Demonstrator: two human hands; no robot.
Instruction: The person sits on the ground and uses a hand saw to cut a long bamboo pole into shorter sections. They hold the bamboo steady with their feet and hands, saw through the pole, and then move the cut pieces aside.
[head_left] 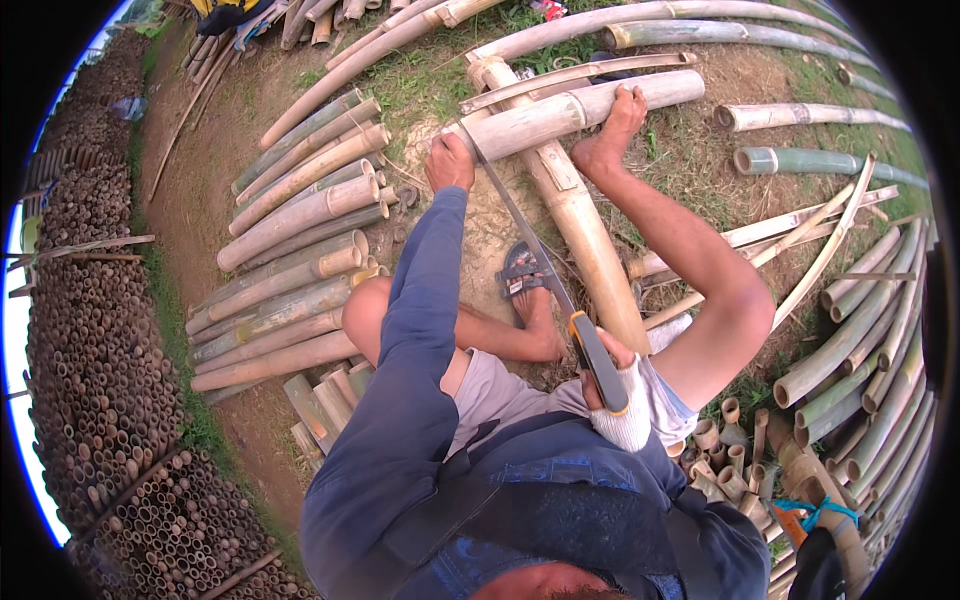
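A pale bamboo pole [560, 112] lies crosswise on another thick pole [585, 235]. My left hand [449, 163], at the end of a blue sleeve, grips the pole's cut end. My right hand [612, 385], in a white glove, is shut on the yellow-and-black handle of a hand saw [520, 225]. The saw's blade runs up to the pole beside my left hand. My bare right foot [612, 130] presses on the pole from above. My left foot wears a sandal [522, 272] on the ground.
Stacked cut bamboo lengths [295, 235] lie to the left. Walls of bundled bamboo tubes [95, 350] curve along the far left. Long poles [850, 330] and short offcuts [725, 460] lie at the right. Grass and bare soil surround the work spot.
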